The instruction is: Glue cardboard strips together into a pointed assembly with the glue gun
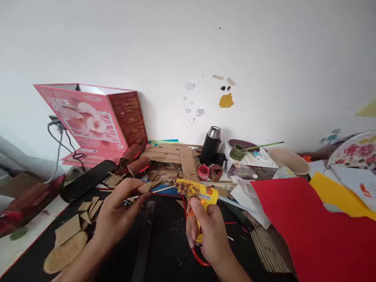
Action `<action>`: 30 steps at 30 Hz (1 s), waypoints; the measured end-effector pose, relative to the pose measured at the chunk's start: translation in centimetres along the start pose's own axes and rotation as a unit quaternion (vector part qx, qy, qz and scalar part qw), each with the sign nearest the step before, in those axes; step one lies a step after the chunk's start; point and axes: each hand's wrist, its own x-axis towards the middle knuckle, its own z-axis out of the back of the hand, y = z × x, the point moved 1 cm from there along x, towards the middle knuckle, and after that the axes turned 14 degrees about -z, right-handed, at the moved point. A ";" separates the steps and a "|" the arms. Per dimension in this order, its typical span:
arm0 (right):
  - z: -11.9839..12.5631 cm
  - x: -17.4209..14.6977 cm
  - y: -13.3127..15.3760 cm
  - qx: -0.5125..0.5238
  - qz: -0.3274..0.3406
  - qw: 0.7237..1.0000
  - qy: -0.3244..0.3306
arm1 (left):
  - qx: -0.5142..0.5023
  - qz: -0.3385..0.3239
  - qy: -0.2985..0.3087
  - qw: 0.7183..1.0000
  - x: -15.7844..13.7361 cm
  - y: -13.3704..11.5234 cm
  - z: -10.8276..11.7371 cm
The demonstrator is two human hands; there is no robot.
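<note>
My right hand [212,231] is wrapped round the handle of a yellow hot glue gun [209,196], whose nozzle end is crusted with brown residue and points left. A small orange light glows on its side, and a whitish glue stick [235,203] sticks out of its back. Between thumb and fingers, my left hand [116,213] pinches a small brown cardboard piece [151,185]. A thin pale stick [163,190] runs from beside that piece toward the nozzle; whether they touch is hard to tell. The left fingers partly hide the cardboard.
Cardboard scraps [68,230] lie at the left, near a ruler [144,239] on the black mat. Behind stand a pink paper bag [91,121], a black flask [210,147] and a jar of green paint [237,152] with a brush. Red paper [317,223] covers the right side.
</note>
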 end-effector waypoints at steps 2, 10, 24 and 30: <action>0.1 0.0 0.1 -0.004 0.001 1.000 -0.001 | 0.003 -0.013 -0.003 1.000 0.2 -0.1 -0.1; 0.1 0.0 0.1 -0.001 0.007 1.000 0.008 | 0.014 -0.049 0.004 0.999 0.8 -0.4 -0.1; 0.1 0.0 0.2 -0.038 0.005 0.999 0.014 | 0.033 -0.074 -0.004 0.997 0.7 -0.2 -0.2; 0.0 -0.3 0.3 -0.062 0.000 0.998 -0.024 | 0.048 -0.076 -0.011 0.996 0.4 0.0 -0.2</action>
